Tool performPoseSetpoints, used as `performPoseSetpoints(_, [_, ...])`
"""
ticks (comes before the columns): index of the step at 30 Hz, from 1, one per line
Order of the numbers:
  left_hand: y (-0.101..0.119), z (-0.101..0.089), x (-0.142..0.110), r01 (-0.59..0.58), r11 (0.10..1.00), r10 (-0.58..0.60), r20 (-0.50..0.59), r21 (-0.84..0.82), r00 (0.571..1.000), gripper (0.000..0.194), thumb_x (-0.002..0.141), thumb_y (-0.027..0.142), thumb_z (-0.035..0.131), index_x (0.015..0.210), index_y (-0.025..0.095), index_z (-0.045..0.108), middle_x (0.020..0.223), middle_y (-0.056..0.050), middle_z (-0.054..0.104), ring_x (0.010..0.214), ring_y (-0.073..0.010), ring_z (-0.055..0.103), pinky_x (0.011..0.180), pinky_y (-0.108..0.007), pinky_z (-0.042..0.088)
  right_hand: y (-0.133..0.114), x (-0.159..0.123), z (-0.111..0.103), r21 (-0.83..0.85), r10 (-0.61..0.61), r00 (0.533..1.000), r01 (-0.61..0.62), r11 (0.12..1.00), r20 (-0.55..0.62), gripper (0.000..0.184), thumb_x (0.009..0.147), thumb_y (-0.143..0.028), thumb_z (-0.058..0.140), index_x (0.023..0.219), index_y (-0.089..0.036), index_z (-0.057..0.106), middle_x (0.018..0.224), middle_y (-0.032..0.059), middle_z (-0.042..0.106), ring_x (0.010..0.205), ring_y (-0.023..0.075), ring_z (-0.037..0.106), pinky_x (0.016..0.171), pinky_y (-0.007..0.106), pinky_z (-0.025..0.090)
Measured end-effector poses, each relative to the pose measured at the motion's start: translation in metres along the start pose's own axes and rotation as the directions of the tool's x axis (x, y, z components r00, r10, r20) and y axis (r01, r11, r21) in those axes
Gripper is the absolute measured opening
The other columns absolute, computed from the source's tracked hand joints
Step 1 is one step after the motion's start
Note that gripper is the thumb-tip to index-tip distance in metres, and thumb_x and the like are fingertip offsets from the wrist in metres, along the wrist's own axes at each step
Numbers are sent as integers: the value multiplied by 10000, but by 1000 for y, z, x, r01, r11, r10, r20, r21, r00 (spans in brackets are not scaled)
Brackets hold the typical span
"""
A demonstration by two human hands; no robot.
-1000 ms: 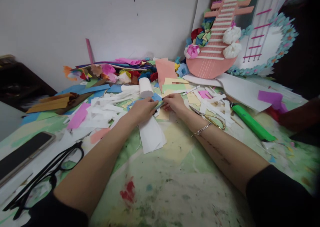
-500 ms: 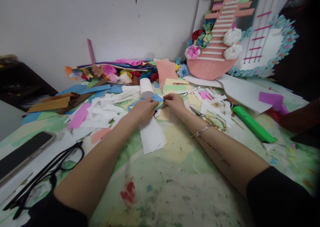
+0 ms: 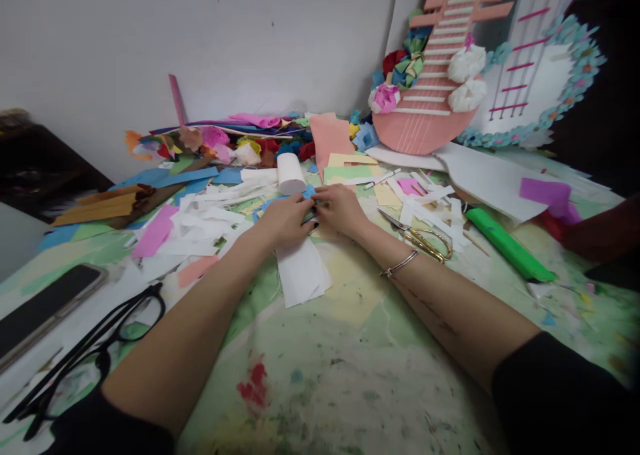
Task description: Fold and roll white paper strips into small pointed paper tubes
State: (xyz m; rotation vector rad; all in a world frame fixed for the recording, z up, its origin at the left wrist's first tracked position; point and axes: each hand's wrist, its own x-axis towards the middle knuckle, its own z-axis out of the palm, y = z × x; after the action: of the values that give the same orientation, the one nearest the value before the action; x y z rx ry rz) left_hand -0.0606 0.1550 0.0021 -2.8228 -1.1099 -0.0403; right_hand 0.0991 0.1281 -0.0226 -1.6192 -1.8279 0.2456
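My left hand [image 3: 286,221] and my right hand [image 3: 341,209] meet fingertip to fingertip above the middle of the table. Their fingers are bent and pinched around something small, mostly hidden behind them, that I cannot make out. Under my left hand, white paper sheets [image 3: 303,278] lie towards me. A white cylinder [image 3: 291,173] stands just beyond the fingers, beside a scrap of blue paper [image 3: 309,191]. Gold-handled scissors [image 3: 425,241] lie to the right of my right wrist, their blades pointing towards the cut paper.
White paper strips [image 3: 210,225] are heaped on the left, with glasses [image 3: 95,348] and a phone [image 3: 50,308] nearer me. To the right lies a green roll [image 3: 510,245]. A pink paper instrument [image 3: 425,128] leans on the wall behind coloured paper flowers [image 3: 250,151].
My fingers have closed in on each other, and the pale, narrow piece that showed between them is now mostly covered. The view has shifted slightly; the table things stay put.
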Motion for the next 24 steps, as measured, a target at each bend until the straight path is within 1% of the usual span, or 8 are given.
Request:
performPoseSetpoints(3, [-3, 1, 1, -8, 1000, 8, 7, -18, 1000, 365, 876, 365, 537, 1191, 187, 583, 1207, -109, 603, 1034, -275, 608, 800, -339, 467, -7, -2, -1, -105, -39, 995, 49, 993, 89, 222, 825, -165, 570, 952, -196, 749, 983, 74, 740, 990, 227, 636, 879, 308, 432])
performPoseSetpoints(6, [-4, 2, 1, 5, 999, -6, -11, -41, 1000, 391, 855, 338, 576, 1211, 178, 565, 1178, -107, 628, 1070, -274, 603, 837, -330, 466, -10, -2, -1, -197, -19, 994, 41, 980, 112, 254, 846, -181, 541, 1009, -183, 735, 978, 111, 743, 953, 270, 651, 833, 343, 426])
performPoseSetpoints(8, [-4, 3, 0, 13, 998, -14, -27, -60, 1000, 394, 849, 333, 587, 1213, 187, 558, 1171, -99, 641, 1078, -272, 606, 846, -329, 470, -11, -3, -1, -237, -10, 992, 39, 971, 123, 276, 853, -191, 530, 1043, -197, 729, 991, 110, 746, 958, 284, 656, 818, 350, 424])
performPoseSetpoints(13, [-1, 6, -4, 18, 993, -26, -72, -113, 997, 348, 845, 318, 592, 1166, 184, 583, 1184, -105, 648, 1058, -277, 626, 842, -350, 493, -14, -4, -5, -281, -13, 985, 62, 958, 174, 318, 885, -180, 492, 1115, -226, 706, 1063, 80, 741, 978, 252, 663, 811, 316, 432])
performPoseSetpoints(17, [-4, 7, -3, -4, 986, -17, -123, -168, 992, 356, 824, 294, 612, 1164, 189, 596, 1172, -103, 663, 1079, -270, 630, 888, -360, 505, -22, -9, -20, -279, -38, 966, 112, 954, 257, 316, 864, -141, 532, 1135, -206, 682, 1091, 75, 734, 977, 216, 669, 807, 269, 446])
performPoseSetpoints(20, [-8, 7, -12, -30, 976, -9, -176, -217, 984, 336, 806, 260, 619, 1138, 207, 622, 1187, -79, 670, 1134, -250, 614, 969, -368, 493, -29, -25, -38, -270, -59, 942, 154, 950, 329, 257, 870, -161, 541, 1080, -156, 689, 1053, 109, 737, 952, 239, 684, 789, 284, 473])
performPoseSetpoints(22, [-7, 6, -29, -34, 969, -23, -226, -244, 974, 325, 827, 226, 576, 1146, 189, 630, 1275, -106, 625, 1216, -262, 569, 1033, -413, 463, -32, -46, -53, -262, -82, 932, 183, 947, 353, 278, 882, -167, 531, 1123, -132, 667, 1151, 146, 702, 1050, 263, 661, 850, 315, 480])
performPoseSetpoints(24, [0, 5, -56, -47, 963, -26, -264, -266, 964, 317, 866, 234, 528, 1157, 167, 633, 1346, -137, 571, 1268, -272, 532, 1066, -442, 442, -31, -74, -68, -255, -105, 923, 210, 944, 370, 307, 889, -163, 524, 1164, -96, 643, 1284, 191, 625, 1173, 288, 605, 934, 351, 466])
